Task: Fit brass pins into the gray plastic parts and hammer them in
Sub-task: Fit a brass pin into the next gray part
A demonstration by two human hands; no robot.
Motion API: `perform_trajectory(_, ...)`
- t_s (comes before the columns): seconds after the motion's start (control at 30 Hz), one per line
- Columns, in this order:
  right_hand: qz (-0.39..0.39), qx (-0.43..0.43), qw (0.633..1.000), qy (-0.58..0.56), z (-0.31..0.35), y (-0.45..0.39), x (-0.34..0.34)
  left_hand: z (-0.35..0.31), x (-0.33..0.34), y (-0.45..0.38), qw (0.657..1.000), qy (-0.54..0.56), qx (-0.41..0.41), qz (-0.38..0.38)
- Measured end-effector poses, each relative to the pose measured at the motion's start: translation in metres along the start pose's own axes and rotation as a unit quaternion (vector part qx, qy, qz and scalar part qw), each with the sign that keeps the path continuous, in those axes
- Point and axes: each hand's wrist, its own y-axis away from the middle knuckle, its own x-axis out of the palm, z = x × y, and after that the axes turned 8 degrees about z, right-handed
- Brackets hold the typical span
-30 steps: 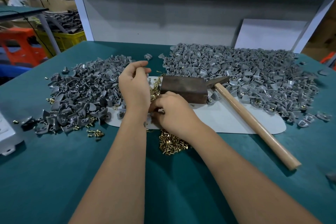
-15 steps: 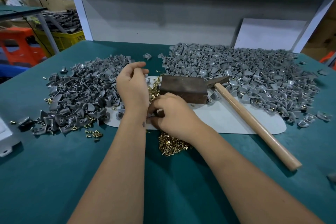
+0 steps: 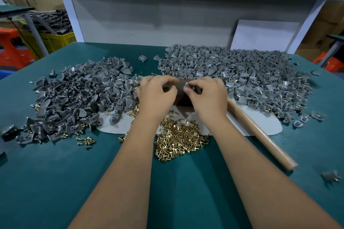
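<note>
Both hands meet over the brown hammer head (image 3: 183, 98), which lies on the white mat (image 3: 260, 122). My right hand (image 3: 206, 98) pinches a small gray plastic part (image 3: 187, 84) between thumb and forefinger. My left hand (image 3: 157, 96) is just left of it with its fingers curled down; what they hold is hidden. A heap of brass pins (image 3: 178, 139) lies between my forearms. Loose gray parts form a left pile (image 3: 80, 95) and a larger right pile (image 3: 242, 74).
The hammer's wooden handle (image 3: 260, 135) runs toward the near right. Stray pins (image 3: 86, 141) lie by the left pile, and one gray part (image 3: 331, 175) sits at the near right. A white board (image 3: 264, 36) leans on the back wall; a yellow crate (image 3: 54, 41) stands beyond the table's left edge.
Both hands rose from the pin heap and moved away from me, meeting over the hammer head. The pin heap is now uncovered. The camera tilted down a little.
</note>
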Motion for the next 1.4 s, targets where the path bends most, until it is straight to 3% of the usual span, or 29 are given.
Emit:
perform_trajectory(0.17,0.002,-0.048,0.999,-0.002,0.009,-0.001,-0.011,0.005,0.0,-0.002,0.999,-0.03,-0.013,-0.022)
perform_trajectory(0.23,0.127,-0.073,0.989,-0.019,0.017,0.001,-0.019,0.004,-0.003,-0.004,0.998,-0.027,-0.035,-0.052)
perform_trajectory(0.3,0.281,-0.1,0.954,0.029,0.027,0.007,-0.021,0.003,-0.006,-0.006,0.995,0.002,-0.061,-0.08)
perform_trajectory(0.4,0.366,-0.136,0.916,0.096,0.034,0.018,-0.011,0.003,-0.01,-0.008,0.992,0.042,-0.086,-0.08)
perform_trajectory(0.6,0.366,-0.121,0.922,0.043,0.032,0.017,-0.006,0.004,-0.005,-0.009,0.996,0.042,-0.039,-0.062)
perform_trajectory(0.73,0.365,-0.115,0.922,0.059,0.026,0.012,-0.013,0.002,0.007,-0.006,0.996,-0.057,0.019,-0.068)
perform_trajectory(0.93,0.449,-0.086,0.889,0.036,0.023,0.006,-0.036,-0.002,0.015,-0.004,0.996,-0.045,0.06,-0.038)
perform_trajectory(1.3,0.397,-0.063,0.913,-0.074,0.015,0.002,-0.045,-0.004,0.017,-0.005,0.998,-0.024,0.034,-0.036)
perform_trajectory(1.4,0.335,-0.037,0.931,-0.138,0.01,-0.002,-0.047,-0.002,0.018,-0.005,0.997,-0.035,0.03,-0.057)
